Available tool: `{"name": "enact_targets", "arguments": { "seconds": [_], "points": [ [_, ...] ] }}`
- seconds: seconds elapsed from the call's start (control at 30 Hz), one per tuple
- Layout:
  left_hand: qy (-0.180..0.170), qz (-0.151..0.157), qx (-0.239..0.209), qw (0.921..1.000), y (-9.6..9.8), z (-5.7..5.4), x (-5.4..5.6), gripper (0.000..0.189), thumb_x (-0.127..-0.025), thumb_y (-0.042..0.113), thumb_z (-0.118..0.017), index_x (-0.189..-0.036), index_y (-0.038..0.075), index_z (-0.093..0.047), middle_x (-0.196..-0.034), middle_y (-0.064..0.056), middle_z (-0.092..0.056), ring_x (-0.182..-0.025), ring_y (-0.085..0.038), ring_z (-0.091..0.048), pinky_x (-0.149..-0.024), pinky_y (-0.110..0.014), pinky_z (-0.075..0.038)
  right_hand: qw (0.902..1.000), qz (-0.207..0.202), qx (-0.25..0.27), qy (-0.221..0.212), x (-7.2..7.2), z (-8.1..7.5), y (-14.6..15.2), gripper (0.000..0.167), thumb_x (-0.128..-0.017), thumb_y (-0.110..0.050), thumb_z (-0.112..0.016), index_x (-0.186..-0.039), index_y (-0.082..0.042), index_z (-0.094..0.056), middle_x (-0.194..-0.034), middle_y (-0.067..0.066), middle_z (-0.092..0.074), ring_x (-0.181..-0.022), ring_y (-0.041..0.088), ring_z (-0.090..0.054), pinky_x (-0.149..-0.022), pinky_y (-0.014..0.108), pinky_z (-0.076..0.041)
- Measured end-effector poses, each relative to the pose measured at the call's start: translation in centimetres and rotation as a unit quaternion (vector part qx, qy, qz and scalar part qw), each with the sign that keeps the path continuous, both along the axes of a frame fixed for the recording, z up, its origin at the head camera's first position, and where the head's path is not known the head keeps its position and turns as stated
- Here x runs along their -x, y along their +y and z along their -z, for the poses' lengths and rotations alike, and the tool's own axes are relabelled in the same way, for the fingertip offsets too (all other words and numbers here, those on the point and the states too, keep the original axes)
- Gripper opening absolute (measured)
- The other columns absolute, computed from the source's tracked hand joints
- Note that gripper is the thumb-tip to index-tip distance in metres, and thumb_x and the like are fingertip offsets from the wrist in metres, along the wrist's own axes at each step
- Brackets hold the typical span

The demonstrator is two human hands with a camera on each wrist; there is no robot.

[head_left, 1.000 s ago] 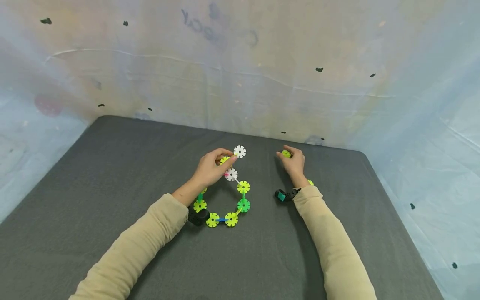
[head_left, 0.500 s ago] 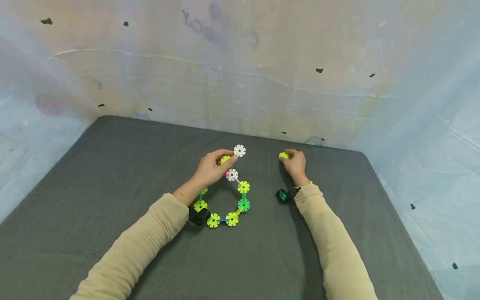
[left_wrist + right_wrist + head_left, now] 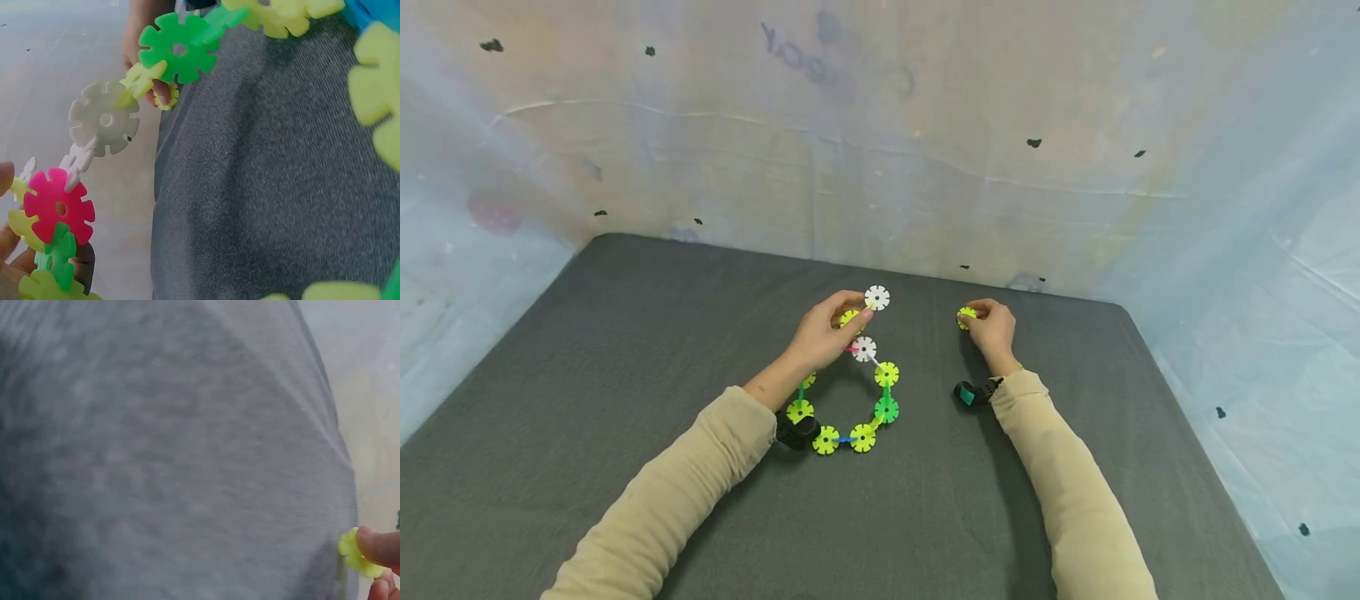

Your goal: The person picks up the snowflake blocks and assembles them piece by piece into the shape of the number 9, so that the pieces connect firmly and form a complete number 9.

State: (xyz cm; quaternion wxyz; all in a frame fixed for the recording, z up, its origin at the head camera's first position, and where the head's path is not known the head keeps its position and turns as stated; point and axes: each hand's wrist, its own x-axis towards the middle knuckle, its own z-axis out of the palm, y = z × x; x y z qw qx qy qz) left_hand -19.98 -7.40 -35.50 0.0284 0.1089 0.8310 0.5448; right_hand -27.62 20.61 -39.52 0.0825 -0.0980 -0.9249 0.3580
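My left hand (image 3: pixel 827 332) grips a ring of linked notched plastic discs (image 3: pixel 887 410) at its far end, in the head view. Beyond its fingertips a white disc (image 3: pixel 877 297) sticks up, joined beside a yellow one (image 3: pixel 850 321). The left wrist view shows a pink disc (image 3: pixel 59 206) close by the left fingers, with white, green and yellow discs linked in a chain. Off to the right, my right hand (image 3: pixel 992 329) pinches a single yellow notched disc (image 3: pixel 967 317) between thumb and fingers, apart from the ring; the right wrist view also catches this yellow disc (image 3: pixel 355 553).
A dark grey cloth-covered table (image 3: pixel 925 517) lies under both hands. Behind it hangs a pale plastic sheet (image 3: pixel 880 167) with dark spots. A small yellow piece (image 3: pixel 1020 367) peeks out beside the right wrist, mostly hidden.
My right hand has closed its thumb and fingers on the yellow disc and turned it, bringing its flat face into view. My left hand has stayed nearly still, the white disc slightly higher.
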Motion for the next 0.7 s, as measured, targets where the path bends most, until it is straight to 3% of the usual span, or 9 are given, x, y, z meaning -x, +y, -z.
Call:
{"name": "enact_targets", "arguments": {
  "seconds": [0.13, 0.33, 0.43, 0.57, 0.7],
  "points": [
    [0.024, 0.004, 0.002, 0.9997, 0.1, 0.1, 0.1, 0.045, -0.099, 0.033, -0.053, -0.142, 0.021, -0.046, -0.119, -0.009, -0.063, -0.073, -0.019, -0.057, -0.065, -0.032, -0.047, 1.0, -0.002, 0.005, 0.003, 0.1, -0.5, 0.1, 0.027, -0.089, -0.017, -0.069, -0.112, -0.003, -0.068, -0.104, 0.017, -0.064, -0.096, 0.032, -0.058, -0.082, 0.043, -0.05],
    [0.053, 0.018, 0.026, 0.9981, 0.2, 0.0, 0.2, 0.048, -0.101, 0.03, -0.05, -0.147, 0.027, -0.038, -0.119, -0.01, -0.062, -0.062, -0.019, -0.051, -0.056, -0.03, -0.042, 0.999, 0.007, 0.037, 0.024, 0.2, -0.9, -0.1, 0.022, -0.091, -0.018, -0.067, -0.107, -0.002, -0.067, -0.104, 0.018, -0.066, -0.094, 0.032, -0.06, -0.079, 0.043, -0.052],
    [0.062, 0.027, 0.037, 0.997, 0.1, 0.0, 0.3, 0.053, -0.099, 0.031, -0.054, -0.148, 0.026, -0.036, -0.124, -0.012, -0.059, -0.071, -0.022, -0.057, -0.06, -0.034, -0.044, 0.9977, -0.001, 0.061, 0.03, 0.2, -0.9, -0.3, 0.023, -0.092, -0.019, -0.066, -0.107, -0.002, -0.067, -0.106, 0.018, -0.067, -0.096, 0.031, -0.062, -0.081, 0.042, -0.052],
    [0.08, 0.032, 0.047, 0.9951, -0.1, 0.1, 0.4, 0.057, -0.096, 0.029, -0.059, -0.149, 0.023, -0.037, -0.124, -0.015, -0.059, -0.106, -0.03, -0.06, -0.084, -0.045, -0.05, 0.9918, -0.033, 0.117, 0.038, 0.0, -1.3, -1.0, 0.025, -0.092, -0.023, -0.066, -0.107, -0.003, -0.067, -0.099, 0.013, -0.069, -0.093, 0.031, -0.065, -0.074, 0.036, -0.052],
    [0.093, 0.022, 0.045, 0.9944, -0.2, 0.2, 0.6, 0.056, -0.096, 0.026, -0.06, -0.148, 0.022, -0.039, -0.116, -0.015, -0.061, -0.115, -0.033, -0.056, -0.095, -0.051, -0.046, 0.9719, -0.085, 0.216, 0.038, -0.4, -2.0, -2.1, 0.026, -0.092, -0.023, -0.067, -0.107, -0.003, -0.066, -0.08, -0.001, -0.067, -0.072, 0.025, -0.066, -0.058, 0.028, -0.048]
  ]
}}
